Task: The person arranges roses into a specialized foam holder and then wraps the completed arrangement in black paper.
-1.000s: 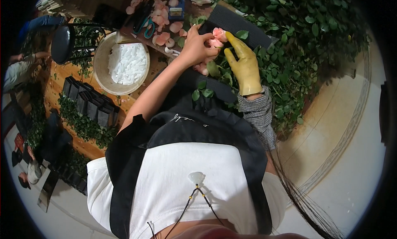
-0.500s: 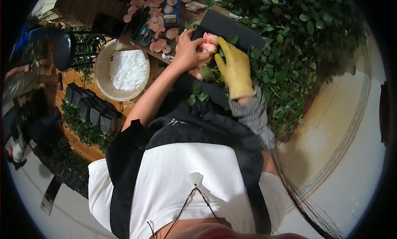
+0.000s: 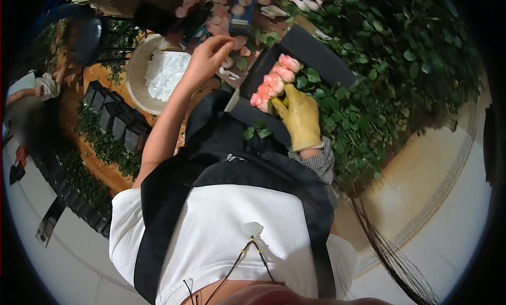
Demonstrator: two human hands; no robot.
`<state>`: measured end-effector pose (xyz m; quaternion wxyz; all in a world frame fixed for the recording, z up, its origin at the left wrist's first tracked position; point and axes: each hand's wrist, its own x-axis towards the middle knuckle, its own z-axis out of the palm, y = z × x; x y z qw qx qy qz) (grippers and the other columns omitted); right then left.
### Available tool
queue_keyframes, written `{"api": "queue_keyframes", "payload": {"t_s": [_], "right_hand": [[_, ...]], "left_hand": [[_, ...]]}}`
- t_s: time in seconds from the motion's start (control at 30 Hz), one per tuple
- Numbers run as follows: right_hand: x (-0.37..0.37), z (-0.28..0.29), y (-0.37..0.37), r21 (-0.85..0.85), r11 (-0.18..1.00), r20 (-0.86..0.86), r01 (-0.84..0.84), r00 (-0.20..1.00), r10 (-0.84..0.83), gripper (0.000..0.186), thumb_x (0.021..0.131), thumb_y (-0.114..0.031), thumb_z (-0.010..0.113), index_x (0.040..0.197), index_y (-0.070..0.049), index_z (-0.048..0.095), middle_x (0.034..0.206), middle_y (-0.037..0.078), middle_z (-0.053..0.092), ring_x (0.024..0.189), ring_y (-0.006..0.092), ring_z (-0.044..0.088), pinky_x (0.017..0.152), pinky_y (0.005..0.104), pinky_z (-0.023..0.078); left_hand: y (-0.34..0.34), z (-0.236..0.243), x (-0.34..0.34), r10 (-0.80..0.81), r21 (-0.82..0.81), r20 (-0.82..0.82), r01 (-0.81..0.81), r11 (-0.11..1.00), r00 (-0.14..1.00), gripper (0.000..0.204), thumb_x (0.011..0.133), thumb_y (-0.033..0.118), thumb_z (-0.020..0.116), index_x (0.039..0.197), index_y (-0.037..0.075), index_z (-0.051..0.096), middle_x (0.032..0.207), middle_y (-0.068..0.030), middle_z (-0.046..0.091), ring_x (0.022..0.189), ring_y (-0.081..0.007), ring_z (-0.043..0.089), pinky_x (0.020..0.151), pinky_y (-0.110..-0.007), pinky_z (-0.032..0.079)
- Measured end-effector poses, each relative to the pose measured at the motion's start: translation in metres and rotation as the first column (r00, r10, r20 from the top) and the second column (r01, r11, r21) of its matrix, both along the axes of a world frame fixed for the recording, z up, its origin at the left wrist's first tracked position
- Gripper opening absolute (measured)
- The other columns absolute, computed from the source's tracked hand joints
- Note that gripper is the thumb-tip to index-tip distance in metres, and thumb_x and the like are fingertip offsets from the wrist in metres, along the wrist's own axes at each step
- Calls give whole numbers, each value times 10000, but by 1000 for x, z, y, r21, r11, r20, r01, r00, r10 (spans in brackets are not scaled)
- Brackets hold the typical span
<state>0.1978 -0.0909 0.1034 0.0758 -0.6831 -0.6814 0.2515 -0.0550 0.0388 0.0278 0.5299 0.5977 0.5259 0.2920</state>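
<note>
A dark corrugated box (image 3: 323, 55) holds a row of pink roses (image 3: 273, 84) with a few green leaves beside them. My left hand (image 3: 210, 56), bare, is above and left of the box, fingers curled together; anything between the fingertips is too small to make out. My right hand (image 3: 298, 118), in a yellow rubber glove, rests at the lower right of the roses, its thumb and fingers curled around something green and dark that its fingers partly hide. Loose pink petals (image 3: 218, 25) and scissors (image 3: 194, 34) lie on the worktable behind my left hand.
A round tub (image 3: 137, 73) of white pieces is to my left, near a black chair (image 3: 88, 41) and stacked dark boxes (image 3: 112, 120). A dense mass of rose foliage (image 3: 384, 71) fills the right. Another person (image 3: 31, 89) is at the far left.
My left hand has left the roses and moved up and left, uncovering the full row and box. My right hand has moved down to the roses' lower end, its fingers more curled.
</note>
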Motion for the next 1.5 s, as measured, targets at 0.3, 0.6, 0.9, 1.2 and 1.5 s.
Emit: {"api": "queue_keyframes", "payload": {"t_s": [0.3,0.6,0.9,1.2,1.5], "right_hand": [[11,4,-2,-72,997,-31,26,999,-28,313,849,-259,817,990,-30,657,838,152,720,784,349,705,698,450,556],[22,-17,14,75,937,-110,342,937,-333,283,955,-368,687,1015,-95,734,860,173,733,802,360,713,705,483,550],[19,-26,14,104,961,1,255,967,-256,284,938,-337,716,1072,-91,754,819,148,736,766,340,715,702,449,557],[28,-21,11,64,998,78,-3,997,-2,496,917,-429,736,1198,-31,645,820,163,735,758,358,716,687,459,567],[21,-18,8,9,998,19,69,997,-69,449,905,-390,740,1168,-44,625,795,166,713,747,391,687,684,499,531]], "left_hand": [[4,62,58,-265,636,-296,397,662,918,196,835,238,776,984,117,740,866,-76,608,814,-294,634,717,-426,498],[-49,36,69,-380,535,-494,617,577,782,308,819,274,800,1070,122,706,923,-39,538,869,-248,535,755,-374,431],[-55,29,66,-346,459,-528,603,652,775,333,845,272,807,1137,138,720,997,-55,570,966,-255,556,818,-393,438],[-22,34,1,-99,347,-320,214,913,942,208,921,142,748,1115,67,735,956,-94,637,938,-281,599,846,-395,485],[118,17,-10,114,654,-480,268,708,870,214,940,187,713,1074,20,728,988,-161,679,966,-400,646,825,-485,523]]}}
